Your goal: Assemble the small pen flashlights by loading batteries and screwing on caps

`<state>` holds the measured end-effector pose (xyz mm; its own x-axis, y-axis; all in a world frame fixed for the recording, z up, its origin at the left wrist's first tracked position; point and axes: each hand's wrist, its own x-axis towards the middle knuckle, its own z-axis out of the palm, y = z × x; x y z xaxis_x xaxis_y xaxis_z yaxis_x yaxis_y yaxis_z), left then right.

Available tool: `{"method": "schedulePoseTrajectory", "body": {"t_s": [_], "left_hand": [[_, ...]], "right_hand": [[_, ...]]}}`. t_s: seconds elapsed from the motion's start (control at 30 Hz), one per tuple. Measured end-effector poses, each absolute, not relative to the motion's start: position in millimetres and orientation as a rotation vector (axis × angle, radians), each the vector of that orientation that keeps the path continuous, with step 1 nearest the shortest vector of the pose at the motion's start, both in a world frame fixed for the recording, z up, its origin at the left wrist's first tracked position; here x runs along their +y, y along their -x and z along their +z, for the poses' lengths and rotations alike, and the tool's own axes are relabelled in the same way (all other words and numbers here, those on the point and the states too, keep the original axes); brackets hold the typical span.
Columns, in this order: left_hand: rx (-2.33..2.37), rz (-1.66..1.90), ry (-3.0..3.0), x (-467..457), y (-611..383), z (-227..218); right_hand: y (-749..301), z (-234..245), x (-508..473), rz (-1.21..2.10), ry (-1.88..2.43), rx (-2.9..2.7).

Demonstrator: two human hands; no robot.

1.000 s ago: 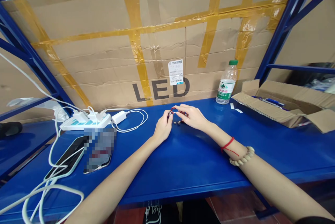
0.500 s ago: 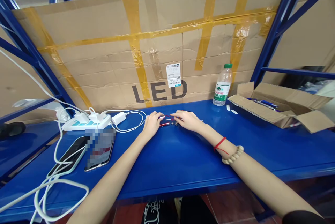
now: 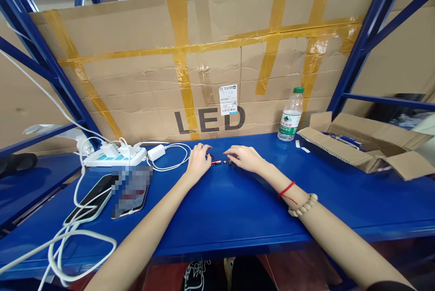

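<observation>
My left hand (image 3: 200, 162) rests on the blue tabletop with its fingers bent and a gap between thumb and forefinger. A small dark red piece (image 3: 210, 155) shows at that gap, partly hidden; I cannot make out its kind. Just right of the thumb lies a short red tube with a silvery end (image 3: 216, 162). Opposite, my right hand (image 3: 247, 158) hovers low or rests with fingers stretched to the left, nothing visible in them. Between the hands are a tiny round metal part (image 3: 224, 162) and another small metal part (image 3: 230, 162) near the right thumb.
A white power strip (image 3: 115, 157) with plugs and cables, a white adapter (image 3: 157, 152) and two phones (image 3: 90, 200) lie left. Back right stand a water bottle (image 3: 291, 116) and an open carton (image 3: 340, 148) with blue pens inside. A cardboard sheet (image 3: 142, 87) backs the blue table (image 3: 234, 214).
The fingers of both hands have opened from the small thin items held between them, and the gap between the hands is wider. The view has shifted slightly.
</observation>
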<state>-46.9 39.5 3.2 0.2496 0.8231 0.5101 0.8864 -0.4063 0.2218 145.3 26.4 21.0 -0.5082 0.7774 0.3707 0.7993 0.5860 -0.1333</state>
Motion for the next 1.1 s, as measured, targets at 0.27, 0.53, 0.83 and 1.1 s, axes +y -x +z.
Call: {"method": "schedulePoseTrajectory", "body": {"t_s": [0.27,0.53,0.83,1.1], "left_hand": [[-1.028,-0.671,2.867,20.7,30.9,7.0],[-1.196,-1.043,2.818,32.2,35.5,-1.1],[-1.205,-1.069,2.814,31.6,35.3,0.0],[-1.496,-1.785,2.921,30.0,28.9,1.6]], "right_hand": [[-143.3,18.9,27.3,-0.093,1.219,-2.470],[-140.9,18.5,25.5,-0.077,1.218,-2.507],[-141.6,14.5,29.4,-0.104,1.176,-2.525],[-141.4,14.0,29.2,-0.121,1.141,-2.557]]}}
